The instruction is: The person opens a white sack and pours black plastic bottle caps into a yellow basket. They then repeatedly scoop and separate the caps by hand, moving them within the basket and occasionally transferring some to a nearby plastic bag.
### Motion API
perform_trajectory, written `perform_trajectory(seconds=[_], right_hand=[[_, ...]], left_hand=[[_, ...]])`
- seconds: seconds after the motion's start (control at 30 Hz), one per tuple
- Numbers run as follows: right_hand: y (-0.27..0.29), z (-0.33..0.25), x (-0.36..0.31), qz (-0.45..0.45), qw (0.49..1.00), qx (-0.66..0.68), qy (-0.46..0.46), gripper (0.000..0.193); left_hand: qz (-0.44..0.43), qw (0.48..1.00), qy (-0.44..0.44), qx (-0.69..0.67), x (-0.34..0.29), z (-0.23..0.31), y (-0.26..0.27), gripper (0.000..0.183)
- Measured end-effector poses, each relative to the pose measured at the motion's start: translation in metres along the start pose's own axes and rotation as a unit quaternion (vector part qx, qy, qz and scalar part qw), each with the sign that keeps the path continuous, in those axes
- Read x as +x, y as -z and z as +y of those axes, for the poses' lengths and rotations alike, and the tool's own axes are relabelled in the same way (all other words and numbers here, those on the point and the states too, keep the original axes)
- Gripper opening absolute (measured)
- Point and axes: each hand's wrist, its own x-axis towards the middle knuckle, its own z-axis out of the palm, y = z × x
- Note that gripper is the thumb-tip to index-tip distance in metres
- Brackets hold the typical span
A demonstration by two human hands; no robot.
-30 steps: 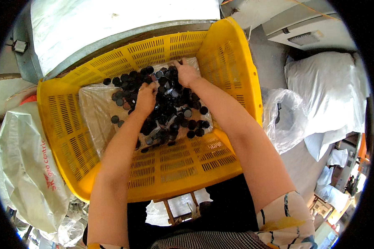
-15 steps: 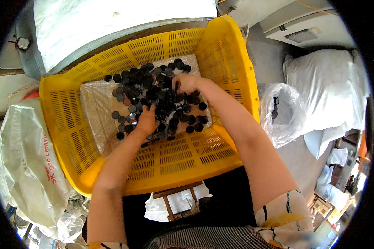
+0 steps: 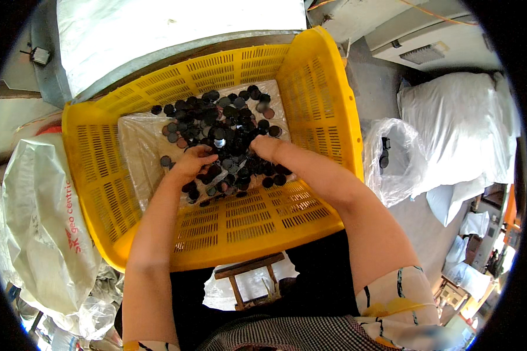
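Many round black plastic caps (image 3: 235,137) lie heaped on a sheet covered in clear plastic film (image 3: 140,140), inside a large yellow slotted basket (image 3: 249,243). My left hand (image 3: 192,162) is at the left side of the heap, its fingers pointing right and somewhat apart, touching the caps. Just beyond its fingertips shows a small pale, shiny spot among the caps. My right hand (image 3: 266,147) reaches into the heap from the right; its fingertips are hidden among the caps, so a held cap cannot be made out.
Right of the basket stands a clear plastic bag (image 3: 395,161) with some black pieces inside, beside a big stuffed white sack (image 3: 451,126). A pale printed sack (image 3: 47,222) leans at the left. Behind the basket is a bright white surface (image 3: 175,41). A wooden stool (image 3: 249,269) shows below.
My right hand has come down from the upper right of the heap toward its middle. My left hand has shifted left and slightly up, and caps by the hands have been moved.
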Motion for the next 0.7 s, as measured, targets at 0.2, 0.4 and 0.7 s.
perform_trajectory(seconds=[0.2,0.4,0.7], right_hand=[[0.048,0.014,-0.034,-0.002,0.919,0.393,0.005,0.024],[0.079,0.025,-0.036,-0.014,0.960,0.279,-0.016,0.031],[0.167,-0.038,-0.113,0.016,0.743,0.663,0.086,0.024]], left_hand=[[-0.022,0.990,-0.014,-0.141,-0.029,0.022,0.012,0.039],[0.050,0.996,-0.021,0.073,-0.054,0.057,0.007,0.050],[-0.014,0.984,-0.103,-0.145,-0.152,0.103,0.032,0.021]])
